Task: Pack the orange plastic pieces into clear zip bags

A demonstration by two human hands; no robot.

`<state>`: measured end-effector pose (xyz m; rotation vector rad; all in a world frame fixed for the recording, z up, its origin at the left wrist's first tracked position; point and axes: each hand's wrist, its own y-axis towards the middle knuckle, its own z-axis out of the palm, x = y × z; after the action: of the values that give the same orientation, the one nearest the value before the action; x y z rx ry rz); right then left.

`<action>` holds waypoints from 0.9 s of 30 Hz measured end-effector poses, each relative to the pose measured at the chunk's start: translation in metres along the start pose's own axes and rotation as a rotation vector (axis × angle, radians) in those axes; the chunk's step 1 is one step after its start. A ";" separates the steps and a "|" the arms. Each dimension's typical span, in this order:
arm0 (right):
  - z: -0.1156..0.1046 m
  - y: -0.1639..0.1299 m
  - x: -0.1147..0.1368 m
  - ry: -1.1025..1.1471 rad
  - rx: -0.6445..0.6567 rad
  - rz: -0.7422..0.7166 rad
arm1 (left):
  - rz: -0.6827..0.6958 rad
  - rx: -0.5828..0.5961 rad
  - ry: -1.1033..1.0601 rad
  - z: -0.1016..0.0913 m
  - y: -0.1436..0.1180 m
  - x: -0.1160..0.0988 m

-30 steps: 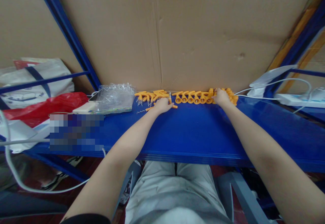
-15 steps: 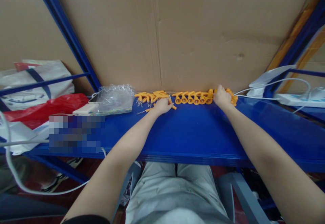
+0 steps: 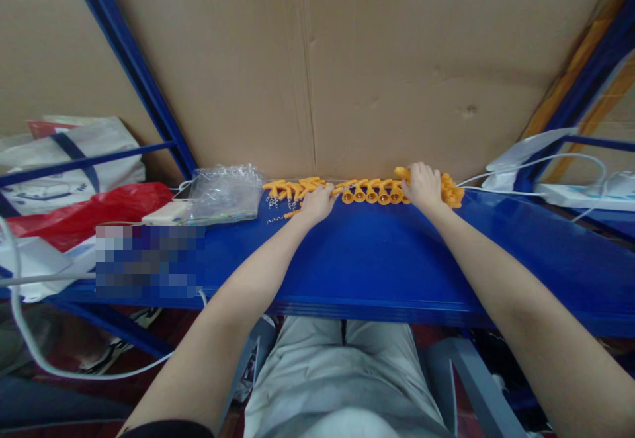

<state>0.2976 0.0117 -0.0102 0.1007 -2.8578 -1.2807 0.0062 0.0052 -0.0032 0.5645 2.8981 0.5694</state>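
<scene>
My left hand [image 3: 319,204] is closed around a thin orange plastic piece [image 3: 338,190], which points right from the fingers with a metal spring by its tip. Beside that hand lie several branched orange pieces [image 3: 297,188] with coil springs [image 3: 274,202]. To the right stands a row of orange funnel-shaped pieces [image 3: 372,195], their round mouths facing me. At the row's right end, my right hand [image 3: 424,188] curls over an orange piece [image 3: 401,173], mostly hidden by the fingers. Just right of it is a pile of similar orange pieces [image 3: 452,193].
A blue shelf top [image 3: 367,253] carries everything, backed by a cardboard sheet [image 3: 397,74]. Left are a clear plastic bag [image 3: 223,193], a red bag [image 3: 119,210] and a white cable [image 3: 30,345]. White cables [image 3: 516,160] run at the right.
My right hand has moved left from the pile to the row's end, its fingers now over an orange piece. My left hand has turned, and its thin piece now points slightly upward instead of down.
</scene>
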 end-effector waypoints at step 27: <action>0.000 -0.008 0.051 0.252 0.163 -0.541 | -0.128 -0.033 -0.005 -0.003 -0.002 0.000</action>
<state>0.2475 0.0030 -0.0168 1.0156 -2.7940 -0.9805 0.0046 0.0029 -0.0009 0.3726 2.8882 0.5958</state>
